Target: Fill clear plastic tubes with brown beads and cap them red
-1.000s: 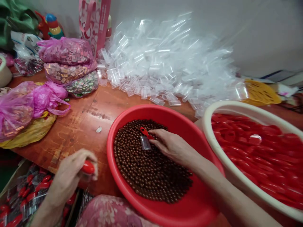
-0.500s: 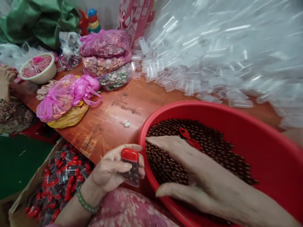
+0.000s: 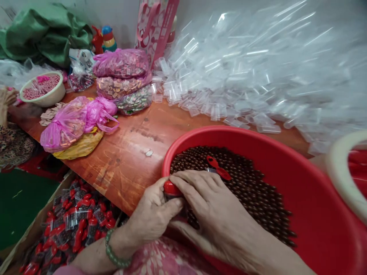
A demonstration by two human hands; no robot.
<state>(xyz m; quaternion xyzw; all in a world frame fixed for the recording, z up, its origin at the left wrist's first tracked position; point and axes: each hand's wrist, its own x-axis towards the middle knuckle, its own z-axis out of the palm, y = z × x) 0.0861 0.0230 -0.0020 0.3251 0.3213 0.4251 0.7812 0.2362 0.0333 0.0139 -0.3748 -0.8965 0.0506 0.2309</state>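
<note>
Over the left rim of the red basin (image 3: 183,139), my left hand (image 3: 151,214) is closed around a small clear plastic box with a red cap (image 3: 172,188). My right hand (image 3: 206,206) wraps the box from the other side, its fingertips beside the cap; the lower part of the box is hidden between both hands. Shiny dark brown beads (image 3: 241,179) lie heaped in the basin, and a small red scoop (image 3: 218,168) rests on them. A clear plastic edge (image 3: 211,170) shows just behind my right knuckles.
A carton of red-capped boxes (image 3: 77,225) stands lower left. Loose clear containers (image 3: 229,84) are piled at the back right. Pink bags (image 3: 123,65) and a bowl of pink beads (image 3: 48,97) sit at left, near another person's hand (image 3: 6,103). A cream rim (image 3: 338,164) shows right.
My right hand has moved left from above the beads onto the box. My left hand has shifted slightly, with its fingers now around the box's sides. The view has turned a little right.
</note>
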